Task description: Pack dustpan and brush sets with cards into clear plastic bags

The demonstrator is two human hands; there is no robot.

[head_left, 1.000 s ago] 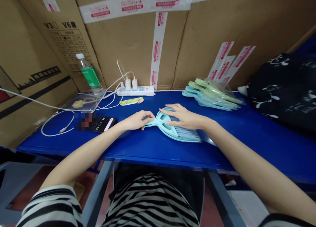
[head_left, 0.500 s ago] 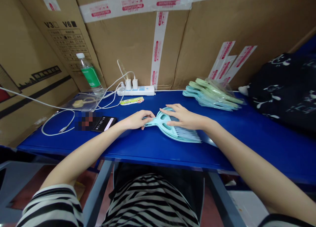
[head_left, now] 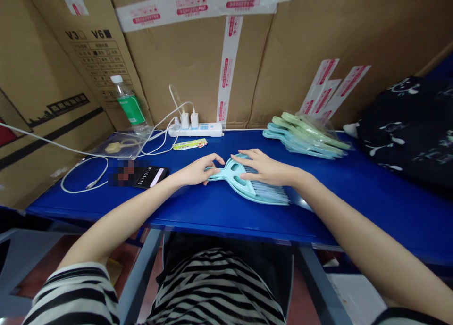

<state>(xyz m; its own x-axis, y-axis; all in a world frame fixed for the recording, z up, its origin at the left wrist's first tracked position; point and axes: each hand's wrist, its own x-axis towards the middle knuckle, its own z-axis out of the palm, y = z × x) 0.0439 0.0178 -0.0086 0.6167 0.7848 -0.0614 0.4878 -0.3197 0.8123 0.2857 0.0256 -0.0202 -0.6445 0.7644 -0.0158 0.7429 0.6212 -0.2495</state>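
A light blue hand brush with pale bristles lies on top of a matching dustpan, both flat on the blue table with handles pointing left. My left hand is at the handle end, its thumb and lower fingers around the handle and its index finger lifted clear. Across the brush head and the far rim of the pan rests my right hand, fingers stretched and spread, thumb over the brush. Part of the bristles is hidden under that hand.
Behind to the right lies a plastic bag of green and blue brush sets, beside a black patterned bag. On the left are a phone, white cables, a bottle and a power strip. Cardboard walls the back.
The index finger of my left hand has risen off the handle. My right hand, the brush and the dustpan stay where they were.
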